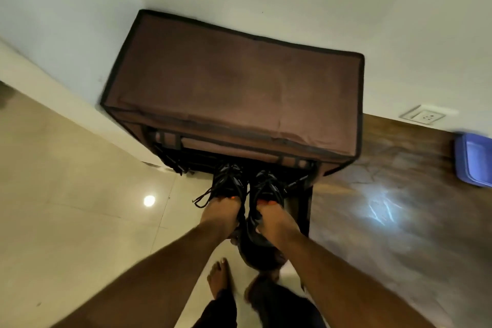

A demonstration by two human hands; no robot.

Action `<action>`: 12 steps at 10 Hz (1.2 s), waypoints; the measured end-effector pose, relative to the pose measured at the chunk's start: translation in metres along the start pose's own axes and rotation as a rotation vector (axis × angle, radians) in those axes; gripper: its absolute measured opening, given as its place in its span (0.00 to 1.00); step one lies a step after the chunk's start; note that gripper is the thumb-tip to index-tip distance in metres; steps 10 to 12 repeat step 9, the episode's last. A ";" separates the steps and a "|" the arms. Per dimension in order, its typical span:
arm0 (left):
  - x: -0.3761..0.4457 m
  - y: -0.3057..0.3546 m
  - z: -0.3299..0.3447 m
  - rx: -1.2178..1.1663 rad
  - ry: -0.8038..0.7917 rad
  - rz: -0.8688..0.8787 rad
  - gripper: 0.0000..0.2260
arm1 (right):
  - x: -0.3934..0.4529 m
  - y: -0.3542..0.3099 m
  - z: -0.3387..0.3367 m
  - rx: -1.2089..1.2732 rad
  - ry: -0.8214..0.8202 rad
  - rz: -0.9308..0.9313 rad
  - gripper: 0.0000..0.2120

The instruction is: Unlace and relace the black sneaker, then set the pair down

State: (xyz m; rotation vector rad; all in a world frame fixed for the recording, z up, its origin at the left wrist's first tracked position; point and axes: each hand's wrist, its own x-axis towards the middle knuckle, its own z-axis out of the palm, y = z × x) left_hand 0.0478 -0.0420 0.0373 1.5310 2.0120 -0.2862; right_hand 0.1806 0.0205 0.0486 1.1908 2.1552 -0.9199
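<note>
Both black sneakers are hanging side by side at the open front of the brown fabric shoe rack (234, 82), toes pointing in under its top. The left hand (222, 212) is gripping the left sneaker (229, 184) at its collar, loose laces (203, 198) dangling beside it, while the right hand (275, 218) is curling its fingers round the right sneaker (266, 189). Bare feet (219, 278) are standing on the pale tiled floor (66, 194); a wall socket (423, 114) and a blue tub (474, 157) are sitting off right.

Left hand (222, 214) grips left sneaker (229, 184), right hand (277, 221) right sneaker (267, 192), at brown rack (239, 88).
</note>
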 end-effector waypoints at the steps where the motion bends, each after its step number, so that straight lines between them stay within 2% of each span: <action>1: 0.069 -0.015 0.021 0.049 0.123 0.019 0.13 | 0.063 0.013 0.009 -0.020 0.063 0.023 0.20; 2: 0.125 -0.026 0.041 0.065 0.223 0.037 0.11 | 0.113 0.024 0.012 -0.028 0.114 0.043 0.14; 3: 0.164 -0.036 0.044 0.053 0.201 0.068 0.11 | 0.157 0.033 0.012 -0.014 0.170 0.033 0.15; 4: 0.190 -0.049 0.052 -0.104 0.059 0.133 0.15 | 0.188 0.039 0.015 0.018 0.225 0.039 0.18; 5: 0.197 -0.045 0.059 -0.786 0.267 0.006 0.12 | 0.210 0.047 0.018 0.040 0.318 0.014 0.15; 6: 0.200 -0.031 0.068 -0.940 0.424 -0.052 0.09 | 0.213 0.051 0.023 0.027 0.302 0.015 0.16; 7: 0.201 -0.030 0.070 -0.837 0.492 -0.084 0.05 | 0.197 0.054 0.015 -0.082 0.226 0.076 0.22; 8: 0.183 -0.027 0.059 -0.450 0.300 0.000 0.12 | 0.163 0.047 0.000 -0.113 0.237 0.116 0.26; 9: 0.128 -0.008 0.033 -0.045 0.150 -0.027 0.23 | 0.114 0.041 -0.007 -0.125 0.215 0.113 0.32; 12: 0.128 -0.008 0.033 -0.045 0.150 -0.027 0.23 | 0.114 0.041 -0.007 -0.125 0.215 0.113 0.32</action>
